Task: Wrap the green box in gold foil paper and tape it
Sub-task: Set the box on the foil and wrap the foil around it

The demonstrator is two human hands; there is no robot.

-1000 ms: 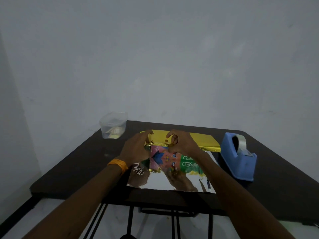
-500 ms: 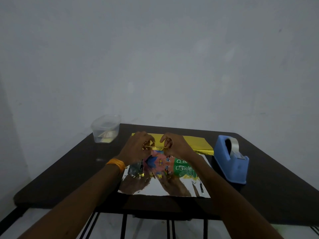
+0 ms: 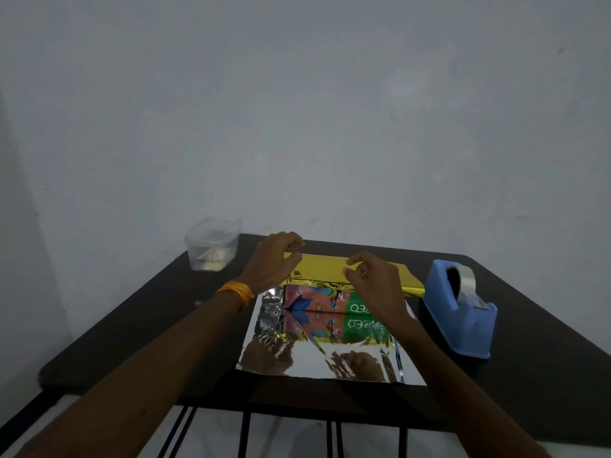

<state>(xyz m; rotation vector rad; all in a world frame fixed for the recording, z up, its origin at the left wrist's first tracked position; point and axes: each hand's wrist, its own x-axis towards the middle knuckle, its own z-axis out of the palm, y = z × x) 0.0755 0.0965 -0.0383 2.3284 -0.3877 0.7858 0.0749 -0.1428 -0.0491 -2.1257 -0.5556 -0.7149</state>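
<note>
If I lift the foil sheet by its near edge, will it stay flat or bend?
Probably floppy: the foil paper is thin and wrinkled beside the green box. It likely keeps creases, as its gold flap lies folded over. It looks light and smooth, so it may slide on the table.

Setting: plain indoor room, dim light. Exact type cannot be told; reads as a spare home corner set up for craft work. Evidence: plain grey-white wall [image 3: 297, 94] fills upper two thirds of frame; dark table [image 3: 148, 325] on thin black metal legs [image 3: 244, 434] against it; pale floor [image 3: 287, 438] at bottom. Blue tape dispenser [image 3: 459, 312] at right, clear plastic tub [image 3: 213, 244] left of centre
</note>
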